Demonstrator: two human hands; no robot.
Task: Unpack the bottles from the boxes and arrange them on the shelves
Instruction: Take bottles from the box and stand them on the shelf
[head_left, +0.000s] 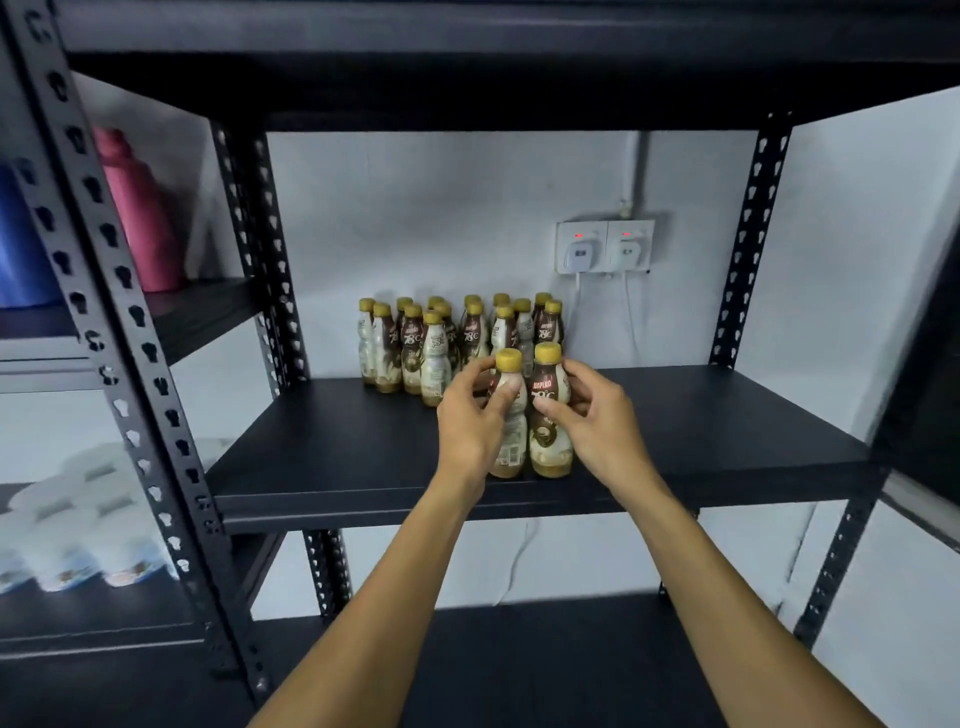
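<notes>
- Left hand (470, 421): fingers curled round left bottle (511, 447), upright on black shelf (337, 457)
- Right hand (597, 423): grips right bottle (549, 441), upright, just beside the first
- Bottle cluster (415, 348): standing behind both, at shelf rear

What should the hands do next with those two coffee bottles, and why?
Probably slide both bottles back to join the group. The left hand holds the left Kopiko bottle and the right hand holds the right Kopiko bottle. Both stand upright near the front edge of the shelf, ahead of the yellow-capped bottles clustered at the back.
</notes>
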